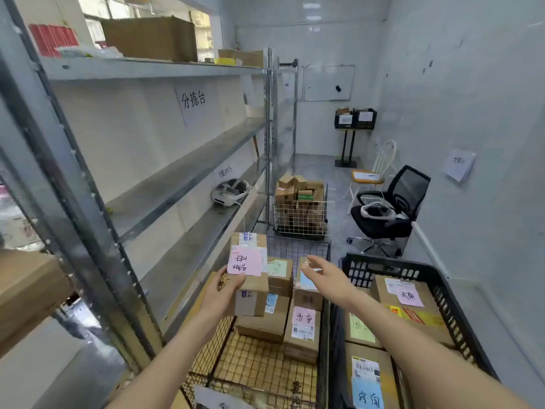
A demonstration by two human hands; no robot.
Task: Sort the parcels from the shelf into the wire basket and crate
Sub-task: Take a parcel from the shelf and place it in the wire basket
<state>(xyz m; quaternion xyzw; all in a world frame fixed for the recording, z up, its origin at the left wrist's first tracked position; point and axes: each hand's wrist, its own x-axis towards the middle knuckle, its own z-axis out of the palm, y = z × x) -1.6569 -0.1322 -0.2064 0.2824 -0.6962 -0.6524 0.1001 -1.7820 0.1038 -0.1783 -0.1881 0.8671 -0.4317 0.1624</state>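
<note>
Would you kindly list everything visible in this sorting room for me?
Brown cardboard parcel with pink label: one, gripped over the black wire basket.
Stacked brown parcels: several, inside that basket.
Black plastic crate: one, right of the basket, holding labelled parcels.
Grey metal shelving: one unit, left.
White headset: one, lower shelf.
White wire cart: one, full of boxes, further back.
Black office chair: one, right.
Whiteboard: one, back wall.
Left hand: grips the pink-labelled parcel.
Right hand: open, reaching above the basket.

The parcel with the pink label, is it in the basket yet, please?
Not yet: the left hand holds the parcel above the wire basket.
</note>
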